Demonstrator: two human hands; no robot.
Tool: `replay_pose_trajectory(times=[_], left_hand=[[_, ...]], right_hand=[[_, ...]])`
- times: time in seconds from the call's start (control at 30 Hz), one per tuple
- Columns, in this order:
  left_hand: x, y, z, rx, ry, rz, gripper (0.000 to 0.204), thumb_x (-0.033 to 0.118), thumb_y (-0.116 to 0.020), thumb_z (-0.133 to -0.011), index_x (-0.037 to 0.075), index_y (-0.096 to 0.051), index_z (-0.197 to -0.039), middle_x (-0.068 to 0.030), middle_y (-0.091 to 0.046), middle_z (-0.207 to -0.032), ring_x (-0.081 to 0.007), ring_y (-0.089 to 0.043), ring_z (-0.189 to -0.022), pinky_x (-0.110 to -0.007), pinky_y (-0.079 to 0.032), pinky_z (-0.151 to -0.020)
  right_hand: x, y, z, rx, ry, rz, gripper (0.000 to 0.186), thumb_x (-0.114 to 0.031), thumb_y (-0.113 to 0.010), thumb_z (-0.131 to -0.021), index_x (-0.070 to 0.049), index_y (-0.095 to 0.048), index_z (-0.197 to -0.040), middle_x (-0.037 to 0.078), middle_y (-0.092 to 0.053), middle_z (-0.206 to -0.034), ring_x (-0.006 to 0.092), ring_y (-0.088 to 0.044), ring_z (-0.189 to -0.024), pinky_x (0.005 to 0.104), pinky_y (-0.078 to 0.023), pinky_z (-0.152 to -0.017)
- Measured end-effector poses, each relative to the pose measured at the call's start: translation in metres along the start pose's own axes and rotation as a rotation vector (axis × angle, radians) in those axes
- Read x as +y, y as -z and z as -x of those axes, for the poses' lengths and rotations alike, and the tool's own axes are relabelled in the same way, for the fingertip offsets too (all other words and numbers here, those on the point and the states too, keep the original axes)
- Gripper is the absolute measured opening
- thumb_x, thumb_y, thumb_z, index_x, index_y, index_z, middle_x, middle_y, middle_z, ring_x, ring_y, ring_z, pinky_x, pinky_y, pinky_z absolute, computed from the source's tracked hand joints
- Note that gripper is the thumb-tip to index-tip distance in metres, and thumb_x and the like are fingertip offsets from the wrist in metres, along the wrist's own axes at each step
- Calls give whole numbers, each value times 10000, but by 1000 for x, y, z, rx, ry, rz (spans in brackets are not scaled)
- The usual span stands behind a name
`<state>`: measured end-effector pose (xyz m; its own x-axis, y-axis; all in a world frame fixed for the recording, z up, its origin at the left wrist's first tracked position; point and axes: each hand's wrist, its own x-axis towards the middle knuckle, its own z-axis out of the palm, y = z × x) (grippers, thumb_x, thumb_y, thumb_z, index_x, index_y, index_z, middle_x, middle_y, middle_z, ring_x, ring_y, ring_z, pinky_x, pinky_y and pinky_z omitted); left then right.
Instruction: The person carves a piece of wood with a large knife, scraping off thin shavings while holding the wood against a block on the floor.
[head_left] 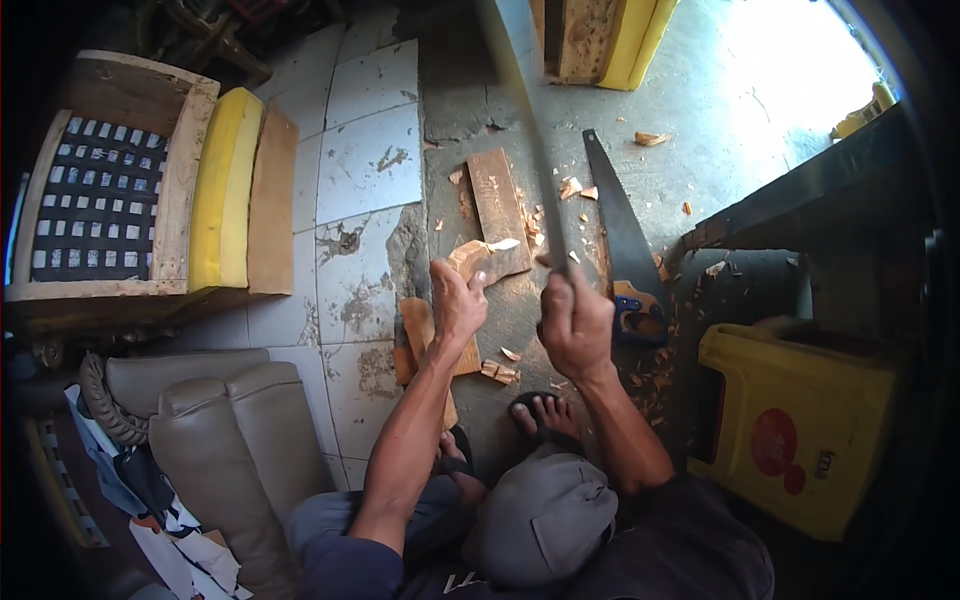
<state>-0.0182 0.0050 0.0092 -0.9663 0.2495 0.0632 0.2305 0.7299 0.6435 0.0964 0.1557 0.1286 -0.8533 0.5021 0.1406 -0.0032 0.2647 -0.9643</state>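
Observation:
My left hand (458, 300) grips a short, thick piece of wood (468, 257) whose far end is cut to a pale, freshly chipped face. That end lies over a flat brown board (492, 190) on the floor. Raised to the right, my right hand (578, 325) is closed around the lower end of a long machete-like blade (543, 160). The blade points up and away, blurred by motion, and stands apart from the wood. My fist hides its handle. Beyond my right hand, a handsaw (620, 220) with a blue and wooden handle lies on the concrete.
Wood chips (570, 188) and offcuts (500, 372) litter the floor near my sandalled feet. A yellow crate (800, 430) stands at right under a dark bench (800, 195). On the left are a webbed wooden seat frame (40, 200), yellow foam (225, 190) and brown cushions (235, 430).

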Motion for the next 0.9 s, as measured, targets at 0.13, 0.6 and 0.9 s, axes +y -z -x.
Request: replay_pose_trajectory(times=[0.13, 0.6, 0.9], left_hand=[[29, -9, 9, -44, 62, 74, 487, 168, -675, -936, -113, -343, -1155, -306, -465, -1070, -464, -538, -1009, -512, -411, -928], [10, -3, 12, 4, -48, 57, 473, 144, -662, -939, -80, -303, -1149, -310, -465, -1048, -483, -563, -899, -532, -450, -837], [20, -16, 13, -12, -15, 130, 459, 137, -677, -919, -96, -341, -1129, -306, -453, -1070, -464, -532, -994, -528, -409, -876]], right_hand=[[91, -17, 25, -138, -94, 469, 218, -124, -522, -1020, -54, -652, -1181, 273, -668, -742, 474, -679, -675, 478, -539, -590], [67, -18, 4, -372, -249, 517, 366, -317, -489, -1032, -10, -631, -1170, 317, -673, -786, 534, -658, -708, 601, -533, -666], [106, -15, 17, -396, -293, 654, 219, -188, -538, -1012, -8, -626, -1101, 295, -673, -789, 487, -677, -706, 564, -514, -617]])
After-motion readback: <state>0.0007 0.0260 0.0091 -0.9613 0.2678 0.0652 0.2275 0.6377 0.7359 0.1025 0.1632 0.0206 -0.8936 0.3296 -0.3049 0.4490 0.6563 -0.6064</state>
